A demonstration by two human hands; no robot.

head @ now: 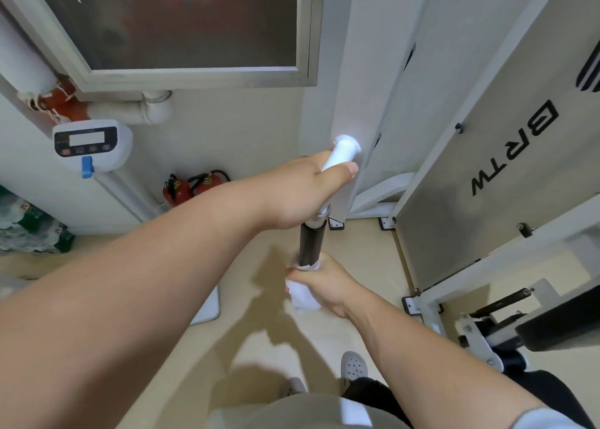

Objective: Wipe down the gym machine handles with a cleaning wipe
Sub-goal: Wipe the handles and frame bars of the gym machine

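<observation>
A gym machine handle runs away from me in the middle of the view, with a white far end (342,151) and a dark grip section (311,243) nearer to me. My left hand (302,194) is closed around the white part, thumb on top. My right hand (328,285) grips the near end of the dark grip through a crumpled white cleaning wipe (302,293). The wipe bulges out below my fingers. A metal collar (319,219) shows between the two hands.
A white BRTW machine panel (487,175) stands to the right, its frame foot (418,302) on the beige floor. Two red fire extinguishers (191,188) sit by the wall. A white meter box (91,146) hangs at left. My shoes (354,367) are below.
</observation>
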